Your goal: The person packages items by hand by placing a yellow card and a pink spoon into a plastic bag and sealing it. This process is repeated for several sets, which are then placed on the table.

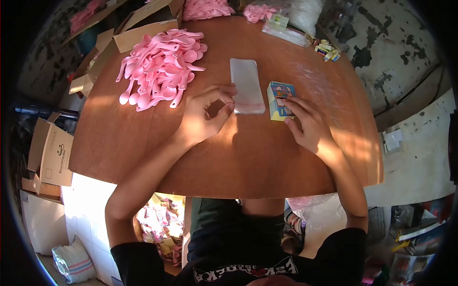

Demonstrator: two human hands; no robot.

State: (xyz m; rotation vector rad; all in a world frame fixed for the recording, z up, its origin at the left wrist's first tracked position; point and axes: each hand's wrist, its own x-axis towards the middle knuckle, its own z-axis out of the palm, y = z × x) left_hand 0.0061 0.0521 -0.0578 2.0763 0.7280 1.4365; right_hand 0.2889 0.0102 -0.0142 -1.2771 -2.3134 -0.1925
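My left hand (205, 117) is at the left edge of a flat stack of clear plastic bags (247, 81). Its thumb and fingers are curled into a loose pinch, and whether a bag edge is between the tips is too small to tell. To the right stands a small stack of blue printed cards (281, 90) with yellowish sides. My right hand (310, 124) rests its stretched fingertips on the top card, with the thumb apart near the stack's front edge. A heap of pink plastic spoons (162, 66) lies left of the bags.
Cardboard boxes (148, 26) stand at the table's back left. Pink items in plastic (207, 8) and clear plastic packs (286, 33) lie along the back. Small yellow-and-white pieces (327, 50) sit at the back right. The round brown table (214, 176) ends just before my body.
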